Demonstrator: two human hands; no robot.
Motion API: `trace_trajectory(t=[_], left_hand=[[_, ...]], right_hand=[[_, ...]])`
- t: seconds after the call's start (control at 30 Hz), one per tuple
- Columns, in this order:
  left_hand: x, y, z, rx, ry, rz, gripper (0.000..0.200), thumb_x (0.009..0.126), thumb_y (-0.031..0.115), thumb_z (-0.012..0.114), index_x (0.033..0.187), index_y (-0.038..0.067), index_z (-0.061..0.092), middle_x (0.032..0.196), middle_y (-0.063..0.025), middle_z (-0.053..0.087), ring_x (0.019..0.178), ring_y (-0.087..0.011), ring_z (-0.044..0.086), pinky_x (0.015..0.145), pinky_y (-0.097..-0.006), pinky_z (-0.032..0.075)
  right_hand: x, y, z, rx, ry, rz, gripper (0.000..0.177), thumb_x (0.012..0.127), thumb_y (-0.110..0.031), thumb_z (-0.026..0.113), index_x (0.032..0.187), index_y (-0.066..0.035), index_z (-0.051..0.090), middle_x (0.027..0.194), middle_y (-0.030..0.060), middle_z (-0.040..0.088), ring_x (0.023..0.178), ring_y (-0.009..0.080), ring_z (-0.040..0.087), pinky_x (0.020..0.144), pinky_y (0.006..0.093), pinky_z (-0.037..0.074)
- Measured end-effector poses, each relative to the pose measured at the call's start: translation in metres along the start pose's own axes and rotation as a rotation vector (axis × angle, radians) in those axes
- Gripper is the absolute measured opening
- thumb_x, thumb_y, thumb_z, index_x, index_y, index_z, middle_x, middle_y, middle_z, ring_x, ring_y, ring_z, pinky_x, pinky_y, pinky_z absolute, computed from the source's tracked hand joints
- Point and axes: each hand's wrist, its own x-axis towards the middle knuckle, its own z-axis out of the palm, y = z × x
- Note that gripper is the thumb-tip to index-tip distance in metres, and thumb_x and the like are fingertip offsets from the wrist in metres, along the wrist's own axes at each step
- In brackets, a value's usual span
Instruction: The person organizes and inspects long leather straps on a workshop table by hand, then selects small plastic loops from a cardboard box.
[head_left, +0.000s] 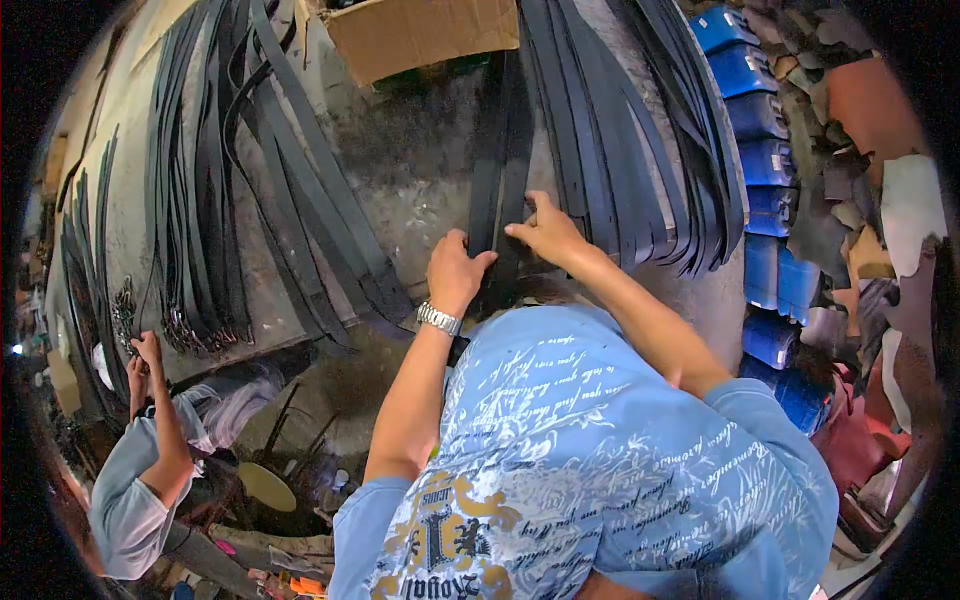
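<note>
A narrow bundle of black leather strips (500,150) lies lengthwise on the grey worktable (420,170), its near end at the table's front edge. My left hand (455,268), with a metal watch on its wrist, curls over the left side of that near end. My right hand (545,230) pinches the bundle's right edge with its fingertips, just beyond the left hand. Both arms reach out from my blue printed shirt (600,440).
Fanned piles of black strips lie to the left (230,180) and to the right (640,130). A cardboard box (420,30) stands at the back. Blue containers (765,160) and leather scraps (880,150) line the right. Another person (140,480) handles buckled belts (190,330) at lower left.
</note>
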Motion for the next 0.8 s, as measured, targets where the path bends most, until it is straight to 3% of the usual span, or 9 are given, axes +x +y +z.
trace_trajectory(t=[0.17, 0.2, 0.23, 0.27, 0.33, 0.4, 0.47, 0.6, 0.8], left_hand=[[0.007, -0.012, 0.001, -0.046, -0.071, -0.062, 0.051, 0.076, 0.032, 0.078, 0.105, -0.007, 0.063, 0.098, -0.0264, 0.067, 0.096, -0.0424, 0.063, 0.082, -0.0469, 0.050], [0.008, -0.018, 0.002, -0.109, -0.066, -0.095, 0.051, 0.076, 0.032, 0.077, 0.105, -0.008, 0.063, 0.098, -0.0266, 0.067, 0.097, -0.0426, 0.063, 0.082, -0.0467, 0.050], [0.009, -0.027, 0.004, -0.172, -0.060, -0.128, 0.051, 0.076, 0.032, 0.077, 0.105, -0.009, 0.063, 0.098, -0.0268, 0.067, 0.097, -0.0428, 0.063, 0.082, -0.0465, 0.050], [0.010, -0.030, 0.004, -0.193, 0.017, -0.088, 0.042, 0.080, 0.025, 0.075, 0.102, -0.008, 0.062, 0.091, -0.0201, 0.070, 0.085, -0.0338, 0.068, 0.074, -0.0410, 0.052], [0.011, -0.040, -0.002, -0.472, -0.113, -0.182, 0.034, 0.083, 0.020, 0.073, 0.100, -0.007, 0.061, 0.088, -0.0146, 0.069, 0.076, -0.0249, 0.067, 0.069, -0.0361, 0.051], [0.011, -0.042, -0.005, -0.644, -0.174, -0.240, 0.022, 0.086, 0.012, 0.070, 0.098, -0.003, 0.059, 0.084, -0.0066, 0.067, 0.065, -0.0120, 0.061, 0.062, -0.0286, 0.048], [0.014, -0.045, -0.003, -0.627, -0.156, -0.249, 0.024, 0.085, 0.013, 0.070, 0.099, -0.003, 0.060, 0.085, -0.0068, 0.067, 0.066, -0.0133, 0.062, 0.063, -0.0296, 0.048], [0.009, -0.031, -0.005, -0.537, -0.106, -0.298, 0.028, 0.085, 0.014, 0.071, 0.102, -0.004, 0.060, 0.085, -0.0076, 0.068, 0.068, -0.0139, 0.063, 0.063, -0.0303, 0.049], [-0.003, -0.026, -0.004, -0.299, 0.144, -0.318, 0.036, 0.084, 0.019, 0.073, 0.108, -0.004, 0.061, 0.092, -0.0141, 0.071, 0.074, -0.0198, 0.066, 0.069, -0.0327, 0.050]], right_hand=[[0.014, 0.017, -0.005, 0.123, -0.046, -0.002, 0.065, 0.085, -0.015, 0.072, 0.137, 0.000, 0.036, 0.084, 0.0110, 0.065, 0.072, 0.0184, 0.063, 0.069, 0.0332, 0.050], [0.012, 0.020, -0.008, 0.169, -0.046, 0.030, 0.065, 0.080, -0.017, 0.075, 0.134, -0.003, 0.040, 0.088, 0.0143, 0.066, 0.083, 0.0265, 0.066, 0.077, 0.0378, 0.051], [0.011, 0.024, -0.010, 0.202, -0.057, 0.037, 0.065, 0.081, -0.016, 0.075, 0.134, -0.003, 0.040, 0.087, 0.0140, 0.066, 0.079, 0.0251, 0.066, 0.075, 0.0372, 0.051], [0.012, 0.028, -0.012, 0.232, -0.068, 0.039, 0.065, 0.081, -0.016, 0.075, 0.134, -0.002, 0.039, 0.086, 0.0137, 0.066, 0.076, 0.0237, 0.066, 0.072, 0.0367, 0.052], [0.011, 0.033, -0.016, 0.300, -0.086, 0.046, 0.064, 0.083, -0.015, 0.073, 0.134, -0.003, 0.038, 0.084, 0.0126, 0.066, 0.065, 0.0190, 0.065, 0.061, 0.0344, 0.053], [0.008, 0.031, -0.023, 0.315, -0.155, 0.063, 0.063, 0.086, -0.016, 0.070, 0.137, -0.006, 0.034, 0.082, 0.0079, 0.061, 0.067, 0.0159, 0.062, 0.058, 0.0311, 0.051], [0.010, 0.030, -0.028, 0.310, -0.205, 0.058, 0.062, 0.088, -0.016, 0.069, 0.137, -0.007, 0.032, 0.081, 0.0057, 0.058, 0.068, 0.0143, 0.061, 0.056, 0.0297, 0.050], [0.017, 0.038, -0.030, 0.351, -0.231, 0.023, 0.063, 0.084, -0.016, 0.072, 0.134, -0.006, 0.035, 0.084, 0.0108, 0.064, 0.065, 0.0178, 0.065, 0.055, 0.0331, 0.053], [0.020, 0.037, -0.045, 0.392, -0.380, 0.013, 0.060, 0.091, -0.016, 0.066, 0.138, -0.006, 0.030, 0.086, 0.0100, 0.062, 0.070, 0.0161, 0.065, 0.056, 0.0298, 0.051]])
